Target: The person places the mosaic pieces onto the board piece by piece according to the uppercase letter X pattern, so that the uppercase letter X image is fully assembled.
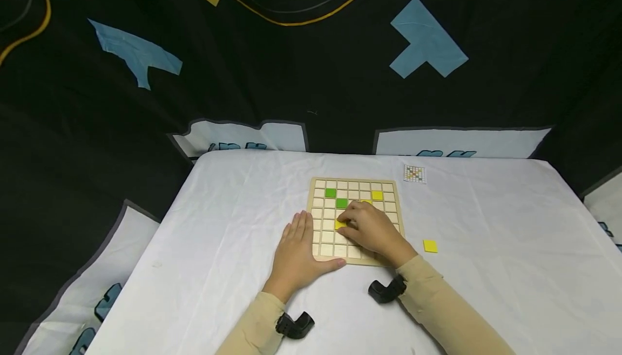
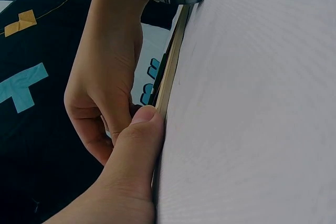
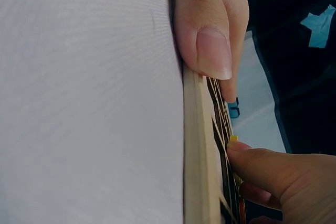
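A square wooden grid board (image 1: 327, 250) lies on the white-covered table. My left hand (image 1: 295, 255) rests at its front left corner, straight fingers along the left side and thumb (image 2: 137, 137) against the front edge. Over the middle of the board, my right hand (image 1: 370, 229) pinches a yellow square tile (image 1: 340, 224) between thumb and fingers, close over a cell. The tile's corner peeks past the thumb in the right wrist view. Two green tiles (image 1: 342, 203) and another yellow tile (image 1: 377, 195) sit in upper cells. One more yellow tile is partly hidden behind the right hand.
A loose yellow tile (image 1: 430, 246) lies on the table right of the board. Beyond the board's far right corner is a small printed card (image 1: 414, 173) with a coloured grid. A dark curtain (image 1: 340, 90) hangs behind the table's far edge.
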`<state>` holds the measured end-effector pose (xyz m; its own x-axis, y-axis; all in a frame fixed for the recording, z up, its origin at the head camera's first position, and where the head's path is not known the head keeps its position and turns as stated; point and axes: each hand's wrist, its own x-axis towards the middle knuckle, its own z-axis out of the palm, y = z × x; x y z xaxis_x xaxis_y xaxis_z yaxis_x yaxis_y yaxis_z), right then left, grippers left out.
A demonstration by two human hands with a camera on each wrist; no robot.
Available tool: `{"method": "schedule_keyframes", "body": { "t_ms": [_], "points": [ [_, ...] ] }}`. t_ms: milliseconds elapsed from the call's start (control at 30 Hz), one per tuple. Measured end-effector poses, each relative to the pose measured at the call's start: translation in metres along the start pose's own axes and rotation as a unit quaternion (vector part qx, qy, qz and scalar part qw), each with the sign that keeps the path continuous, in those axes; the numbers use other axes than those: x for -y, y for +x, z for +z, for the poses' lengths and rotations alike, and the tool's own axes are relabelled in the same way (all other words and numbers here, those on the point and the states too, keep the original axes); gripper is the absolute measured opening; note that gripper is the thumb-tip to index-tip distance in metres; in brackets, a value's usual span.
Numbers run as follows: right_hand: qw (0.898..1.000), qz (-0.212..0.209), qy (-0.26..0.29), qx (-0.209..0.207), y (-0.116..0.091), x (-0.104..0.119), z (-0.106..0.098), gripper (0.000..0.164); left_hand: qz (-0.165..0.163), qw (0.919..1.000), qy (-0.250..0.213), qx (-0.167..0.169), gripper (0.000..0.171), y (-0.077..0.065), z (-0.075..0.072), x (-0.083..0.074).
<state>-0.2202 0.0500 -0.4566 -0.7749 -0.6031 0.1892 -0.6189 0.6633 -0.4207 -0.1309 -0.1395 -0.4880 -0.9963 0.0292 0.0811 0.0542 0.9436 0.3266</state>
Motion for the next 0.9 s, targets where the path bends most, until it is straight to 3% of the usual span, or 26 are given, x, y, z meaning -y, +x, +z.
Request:
{"method": "schedule_keyframes", "body": {
  "t_ms": [900],
  "points": [
    [1.0,-0.005,-0.016,-0.005,-0.0005,-0.002,-0.0002,0.022,0.0,0.9999,0.0,0.01,0.134,0.001,-0.0008,-0.0004]
  ]
}}
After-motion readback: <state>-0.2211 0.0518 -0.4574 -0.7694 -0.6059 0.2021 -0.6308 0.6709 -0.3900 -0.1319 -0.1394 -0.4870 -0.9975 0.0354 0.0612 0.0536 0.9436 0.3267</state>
